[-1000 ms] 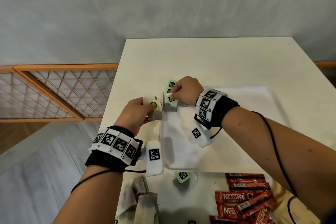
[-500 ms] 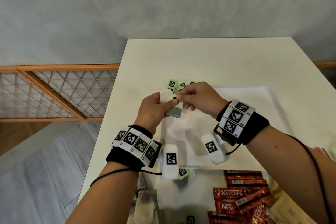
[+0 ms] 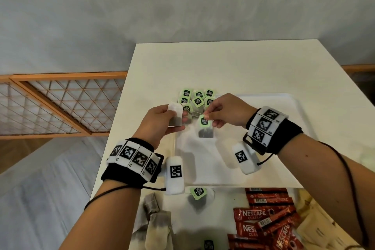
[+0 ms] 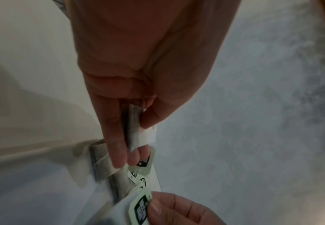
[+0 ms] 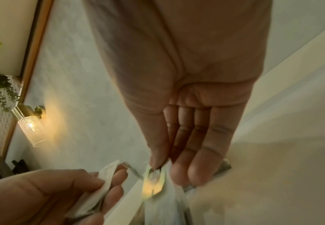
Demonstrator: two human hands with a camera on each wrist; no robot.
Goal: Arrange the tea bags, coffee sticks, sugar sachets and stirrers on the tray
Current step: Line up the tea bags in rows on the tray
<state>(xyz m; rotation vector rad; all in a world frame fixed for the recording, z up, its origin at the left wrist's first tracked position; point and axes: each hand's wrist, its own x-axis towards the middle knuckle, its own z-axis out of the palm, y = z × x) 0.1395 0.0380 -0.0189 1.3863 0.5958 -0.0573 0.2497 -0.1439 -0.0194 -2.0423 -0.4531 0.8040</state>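
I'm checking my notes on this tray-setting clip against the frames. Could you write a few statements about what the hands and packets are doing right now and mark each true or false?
1. The left hand grips a tea bag. True.
2. The right hand is empty. False: it pinches a green tea tag.
3. The red coffee sticks lie on the white tray. False: they lie on the table, nearer the person than the tray.
4. Several green-tagged tea bags are grouped at the tray's far left corner. True.
5. Another green-tagged tea bag lies off the tray, by its near edge. True.
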